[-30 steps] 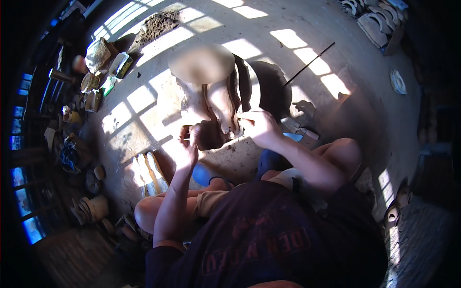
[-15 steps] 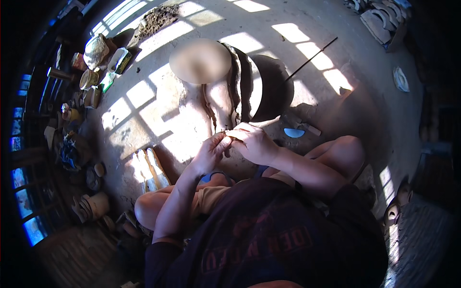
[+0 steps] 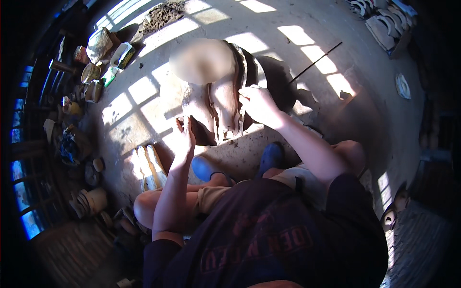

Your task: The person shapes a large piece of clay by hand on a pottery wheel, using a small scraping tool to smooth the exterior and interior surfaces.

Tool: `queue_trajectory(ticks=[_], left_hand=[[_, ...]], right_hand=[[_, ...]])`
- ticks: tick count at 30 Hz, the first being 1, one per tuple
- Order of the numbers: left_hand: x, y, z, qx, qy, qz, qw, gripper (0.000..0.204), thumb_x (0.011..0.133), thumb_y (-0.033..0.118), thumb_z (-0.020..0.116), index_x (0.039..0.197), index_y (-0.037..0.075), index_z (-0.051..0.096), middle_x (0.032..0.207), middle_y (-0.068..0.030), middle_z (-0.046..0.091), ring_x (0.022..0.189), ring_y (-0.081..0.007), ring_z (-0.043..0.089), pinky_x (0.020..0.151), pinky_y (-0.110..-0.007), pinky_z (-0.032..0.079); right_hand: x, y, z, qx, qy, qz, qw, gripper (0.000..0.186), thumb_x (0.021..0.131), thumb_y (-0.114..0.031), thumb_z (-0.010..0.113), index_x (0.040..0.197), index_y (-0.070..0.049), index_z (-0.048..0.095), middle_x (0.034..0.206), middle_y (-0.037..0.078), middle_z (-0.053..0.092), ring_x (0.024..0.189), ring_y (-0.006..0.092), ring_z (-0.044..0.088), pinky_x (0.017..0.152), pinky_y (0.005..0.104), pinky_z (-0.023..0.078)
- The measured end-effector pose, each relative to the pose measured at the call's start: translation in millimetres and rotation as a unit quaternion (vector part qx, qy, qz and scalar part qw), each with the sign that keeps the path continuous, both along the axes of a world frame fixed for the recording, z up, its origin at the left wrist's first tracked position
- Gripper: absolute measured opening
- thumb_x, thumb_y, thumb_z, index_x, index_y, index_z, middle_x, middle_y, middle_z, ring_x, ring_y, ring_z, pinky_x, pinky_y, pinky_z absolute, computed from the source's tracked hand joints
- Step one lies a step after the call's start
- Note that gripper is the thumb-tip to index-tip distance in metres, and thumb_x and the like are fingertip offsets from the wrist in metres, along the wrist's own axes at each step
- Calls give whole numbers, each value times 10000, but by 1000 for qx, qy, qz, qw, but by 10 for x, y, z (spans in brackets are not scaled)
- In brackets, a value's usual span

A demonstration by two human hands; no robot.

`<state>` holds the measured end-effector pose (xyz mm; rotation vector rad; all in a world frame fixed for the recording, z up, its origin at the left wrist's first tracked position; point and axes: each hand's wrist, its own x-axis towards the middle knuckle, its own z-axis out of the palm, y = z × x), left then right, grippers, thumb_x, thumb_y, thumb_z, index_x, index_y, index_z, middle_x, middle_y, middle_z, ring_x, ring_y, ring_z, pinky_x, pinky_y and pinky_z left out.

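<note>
A large pale clay form [image 3: 223, 103] stands on the floor in front of me. Its rounded top is blurred, and vertical grooves and ragged edges run down its front and right side. My right hand [image 3: 261, 106] is at its right edge, fingertips pinched together against the layered rim; whether a small piece sits between them I cannot make out. To the left of the form's lower part, my left hand [image 3: 185, 134] is raised in bright sunlight with fingers up and apart, and nothing shows in it.
My blue clogs [image 3: 272, 158] are between me and the form. A thin dark rod [image 3: 317, 62] slants up at the right. Pale blocks [image 3: 150, 165] lie near my left knee. Tubs and bags [image 3: 91, 73] line the left, a soil heap [image 3: 163, 15] lies far back, and curved pieces [image 3: 382, 26] are stacked far right.
My hands were together in front of the form. They have parted: the right went up to the form's right edge, the left moved left and opened.
</note>
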<state>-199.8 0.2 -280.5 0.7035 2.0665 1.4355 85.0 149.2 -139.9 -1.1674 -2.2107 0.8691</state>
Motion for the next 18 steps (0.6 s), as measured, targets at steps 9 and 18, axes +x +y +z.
queue_trajectory(ticks=[9, 18], left_hand=[[285, 54, 470, -167, 32, -161, 972, 697, 1081, 435, 580, 1645, 78, 379, 1671, -237, 352, 1536, -358, 367, 1262, -443, 289], [668, 18, 812, -61, -4, -104, 993, 331, 1038, 345, 676, 1179, 53, 607, 976, -93, 651, 839, -185, 634, 793, -378, 525]], right_hand=[[226, -44, -6, -20, -43, 10, 999, 162, 905, -117, 634, 905, 24, 715, 841, 263, 664, 768, 401, 674, 737, 476, 530], [344, -129, 50, -57, -36, 84, 994, 167, 921, -114, 629, 813, 3, 678, 681, 205, 626, 621, 349, 621, 636, 461, 493]])
